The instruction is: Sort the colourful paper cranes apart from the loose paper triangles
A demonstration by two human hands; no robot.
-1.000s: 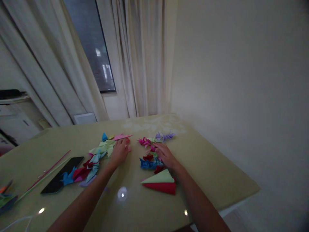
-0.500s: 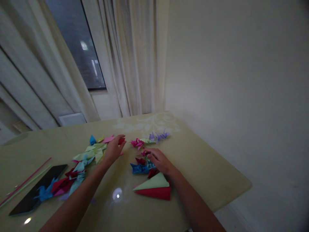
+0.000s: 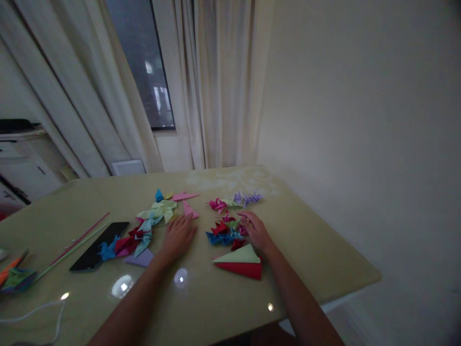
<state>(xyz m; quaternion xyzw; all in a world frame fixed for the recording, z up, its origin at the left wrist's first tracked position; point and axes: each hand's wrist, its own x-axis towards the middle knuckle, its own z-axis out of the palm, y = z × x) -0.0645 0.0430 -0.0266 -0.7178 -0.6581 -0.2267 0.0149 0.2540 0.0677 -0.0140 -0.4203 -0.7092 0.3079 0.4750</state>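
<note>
My left hand [image 3: 180, 235] lies flat on the table, fingers stretched toward a pink folded paper triangle [image 3: 190, 209], holding nothing. My right hand [image 3: 255, 229] is at the right edge of a small pile of origami pieces, its fingers loosely bent and apart; its fingertips partly hide the pile. In that pile I see a red folded piece [image 3: 219, 228] and a blue one [image 3: 219, 238]. Nearer me lies a green and red folded paper [image 3: 240, 262]. Behind the pile runs a row of magenta [image 3: 217, 205], pale green and purple paper cranes [image 3: 248, 198].
Left of my left hand, pale green [image 3: 162, 209], light blue and red folded papers form a curved row. A black phone [image 3: 99, 247], two thin sticks [image 3: 81, 238], a white cable [image 3: 32, 313] and a blurred colourful bundle [image 3: 16, 278] lie farther left. A wall [image 3: 353, 134] borders the right.
My left hand has drawn back toward me, away from the red paper at its fingers. More red shows on the right-hand pile. The right hand stays beside the pile. The view has swung left.
</note>
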